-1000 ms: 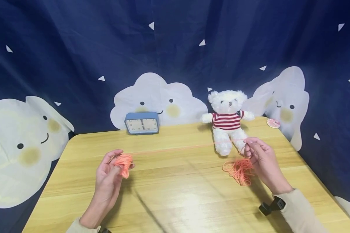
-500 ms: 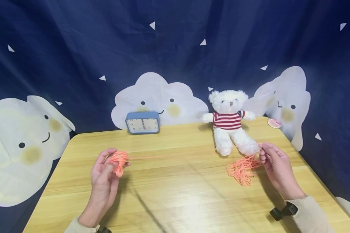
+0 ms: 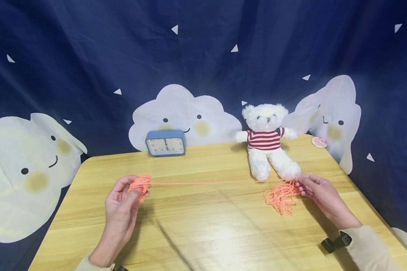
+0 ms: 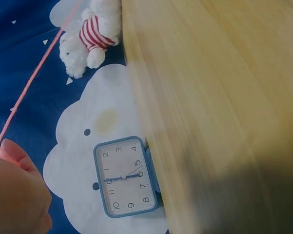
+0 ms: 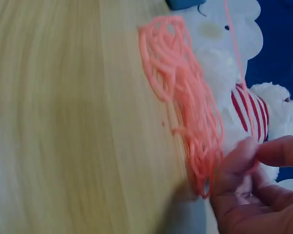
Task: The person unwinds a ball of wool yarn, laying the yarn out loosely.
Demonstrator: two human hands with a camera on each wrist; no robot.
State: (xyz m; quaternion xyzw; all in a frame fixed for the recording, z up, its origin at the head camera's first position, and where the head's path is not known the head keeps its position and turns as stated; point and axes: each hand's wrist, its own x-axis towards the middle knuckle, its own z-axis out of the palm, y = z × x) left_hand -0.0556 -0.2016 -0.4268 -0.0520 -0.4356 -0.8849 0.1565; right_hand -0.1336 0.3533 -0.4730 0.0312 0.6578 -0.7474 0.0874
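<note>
Coral-orange yarn is wound into a small bundle (image 3: 141, 184), which my left hand (image 3: 120, 210) grips between thumb and fingers above the table. From that bundle a single strand (image 3: 203, 183) runs almost level across to my right hand (image 3: 320, 194). In the right wrist view, thumb and forefinger of the right hand pinch the strand. Just left of that hand, a loose tangled heap of the same yarn (image 3: 280, 198) lies on the table; the right wrist view shows its loops (image 5: 190, 97) close up. Most of the left hand's grip is cut off in the left wrist view.
At the back right of the wooden table (image 3: 203, 222) sits a white teddy bear (image 3: 266, 141) in a striped shirt, its feet near the yarn heap. A blue clock (image 3: 165, 143) stands at the back left. A pink round disc (image 3: 319, 142) is at the far right edge.
My right hand has moved right, then lower, with the strand, uncovering the bear's foot. The left hand has shifted slightly left with the bundle. The strand now runs lower, in front of the bear's feet.
</note>
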